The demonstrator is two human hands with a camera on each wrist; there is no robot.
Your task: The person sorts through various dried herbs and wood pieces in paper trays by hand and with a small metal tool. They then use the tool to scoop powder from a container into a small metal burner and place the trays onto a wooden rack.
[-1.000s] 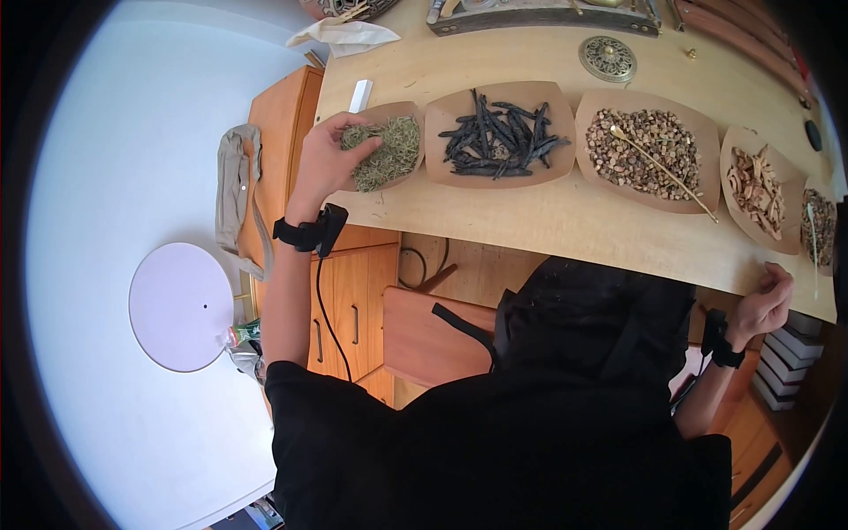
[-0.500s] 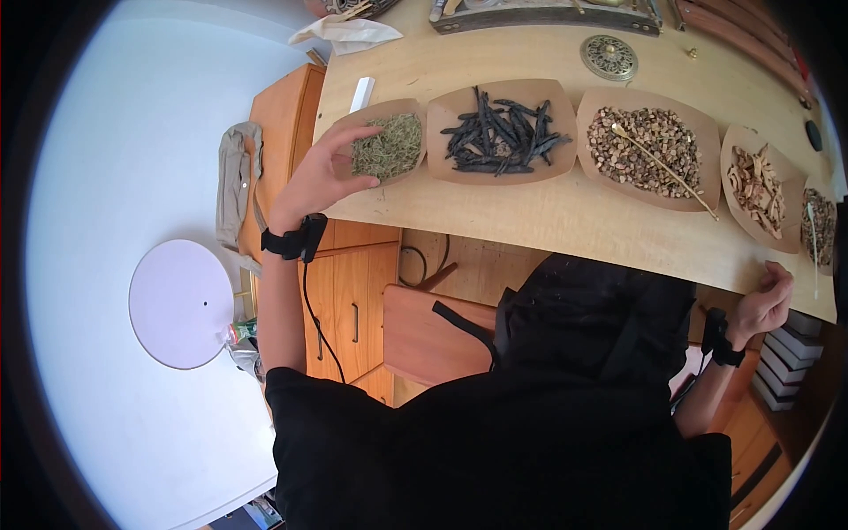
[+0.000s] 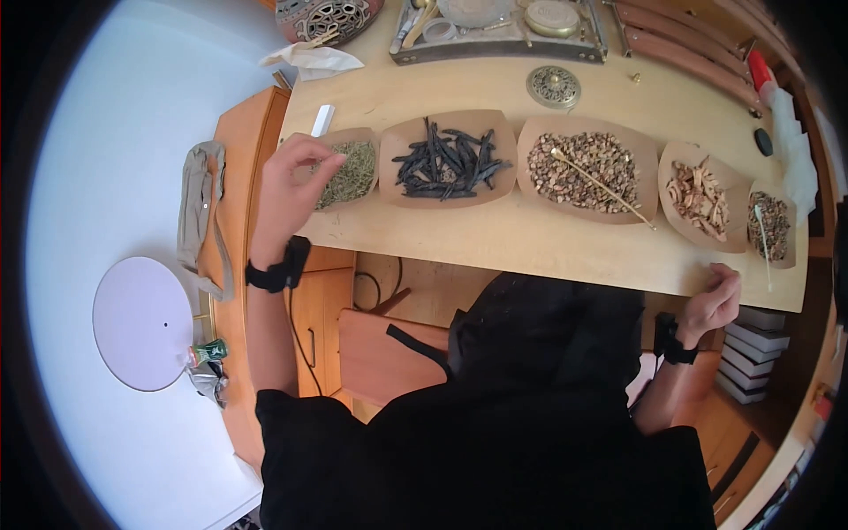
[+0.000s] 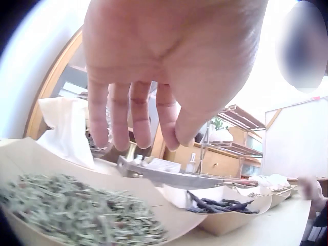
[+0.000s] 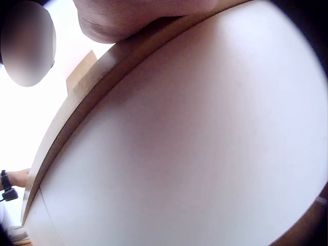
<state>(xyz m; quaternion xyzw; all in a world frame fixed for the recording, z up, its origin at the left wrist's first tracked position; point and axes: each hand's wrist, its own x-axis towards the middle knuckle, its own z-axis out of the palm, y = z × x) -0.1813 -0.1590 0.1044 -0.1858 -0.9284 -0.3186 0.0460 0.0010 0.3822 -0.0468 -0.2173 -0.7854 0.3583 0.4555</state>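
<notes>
My left hand (image 3: 287, 190) is raised over the left end of a paper tray (image 3: 374, 146) of dried green herb (image 3: 356, 172). Its thumb and index finger come together at the tips; the other fingers (image 4: 119, 123) hang down in the left wrist view, and nothing shows between them. The herb (image 4: 77, 212) lies below the hand there. My right hand (image 3: 714, 300) rests at the table's front edge, fingers loosely curled, with nothing seen in it. In the right wrist view only part of the right hand (image 5: 133, 15) shows, above the table edge.
Along the table (image 3: 424, 238) stand trays of dark dried pods (image 3: 442, 163), brown chopped pieces (image 3: 574, 163) with a long spoon, pale slices (image 3: 698, 194) and mixed bits (image 3: 770, 225). Behind are a pierced metal lid (image 3: 554, 87) and a wooden tool tray (image 3: 503, 50).
My left hand first dipped into the herb, then spread above it; now it is lifted with thumb and index brought together. The head view has shifted. My right hand stays at the edge.
</notes>
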